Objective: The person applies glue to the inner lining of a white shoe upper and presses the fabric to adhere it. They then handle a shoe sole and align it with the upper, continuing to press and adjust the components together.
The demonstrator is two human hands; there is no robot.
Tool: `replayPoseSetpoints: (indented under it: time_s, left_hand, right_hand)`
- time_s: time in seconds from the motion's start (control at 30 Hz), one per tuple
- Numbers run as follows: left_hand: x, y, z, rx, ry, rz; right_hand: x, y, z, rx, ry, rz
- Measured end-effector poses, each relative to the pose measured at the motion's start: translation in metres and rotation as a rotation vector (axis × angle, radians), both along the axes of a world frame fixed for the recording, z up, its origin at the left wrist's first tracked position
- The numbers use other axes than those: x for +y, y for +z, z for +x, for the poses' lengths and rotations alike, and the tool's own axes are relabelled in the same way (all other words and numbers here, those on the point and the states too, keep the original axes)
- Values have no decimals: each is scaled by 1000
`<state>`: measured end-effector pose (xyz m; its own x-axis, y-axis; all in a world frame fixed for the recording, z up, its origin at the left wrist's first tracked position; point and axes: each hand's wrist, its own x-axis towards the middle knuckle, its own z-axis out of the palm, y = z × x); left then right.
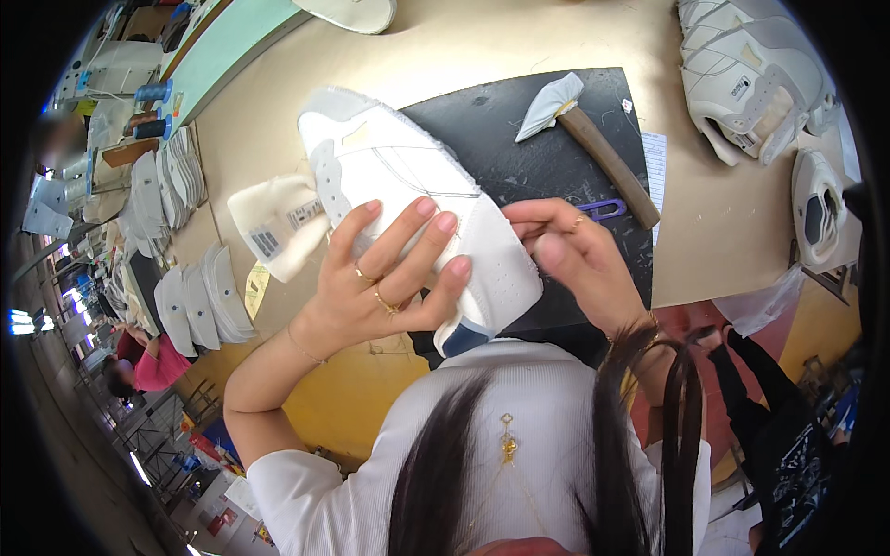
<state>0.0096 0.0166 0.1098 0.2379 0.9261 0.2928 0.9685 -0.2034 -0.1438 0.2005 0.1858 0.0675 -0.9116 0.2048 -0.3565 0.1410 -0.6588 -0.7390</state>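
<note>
A white shoe upper [399,171] with grey overlays and a dark blue heel lining lies slantwise in front of me. Across its side, my left hand [389,278] holds it with spread fingers, pressing on the surface. My right hand [579,264] has its fingers closed at the upper's right edge, near the perforated white part; the fingertips are partly hidden. The cream tongue [278,227] sticks out to the left of the upper. Beside my right hand is a purple loop-handled tool [603,209]; whether the hand touches it, I cannot tell.
A hammer [603,153] with a wrapped head lies on the black mat [482,120]. Finished-looking uppers [746,83] are piled at the far right, with another upper [818,208] nearer. Stacked shoe pieces [209,296] and thread spools [153,125] stand left. Other people are nearby.
</note>
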Motion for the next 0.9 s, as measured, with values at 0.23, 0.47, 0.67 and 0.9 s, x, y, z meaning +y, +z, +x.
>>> replayPoseSetpoints:
  time_s: [0.23,0.47,0.67,0.9]
  left_hand:
    - [-8,-19,-1,-8,-60,-55]
    - [-30,-53,0,-91,5,-50]
    - [-35,-57,-4,-82,1,-28]
    - [-38,-59,-4,-107,-27,-31]
  right_hand:
    - [-20,1,-28,-36,86,-339]
    - [-41,-32,-18,-204,54,-259]
    - [-43,-18,-14,-143,160,-199]
    - [-46,-17,-16,-135,156,-208]
